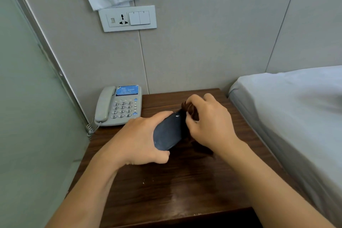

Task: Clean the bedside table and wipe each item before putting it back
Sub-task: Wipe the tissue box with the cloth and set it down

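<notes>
Gripping a flat dark blue case [169,131] (a wallet or phone, I cannot tell which) along its near end, the left hand [140,140] curls thumb and fingers round it and holds it tilted just above the bedside table [185,187]. Against the case's far end the right hand [207,120] bunches a dark brown cloth [190,111] in curled fingers and presses it to the surface; more of the cloth trails down beneath that hand toward the tabletop. Both hands work over the middle of the table, nearer its back edge than its front.

At the back left corner a grey corded telephone [120,106] sits with its handset in the cradle and its coiled cord hanging over the left edge. A few pale crumbs [144,182] lie on the wood toward the front.

By my reading the job is partway: one item is being wiped now and must then be set down, the crumbs suggest the top itself wants another pass, and whether the telephone has had its turn cannot be told.
</notes>
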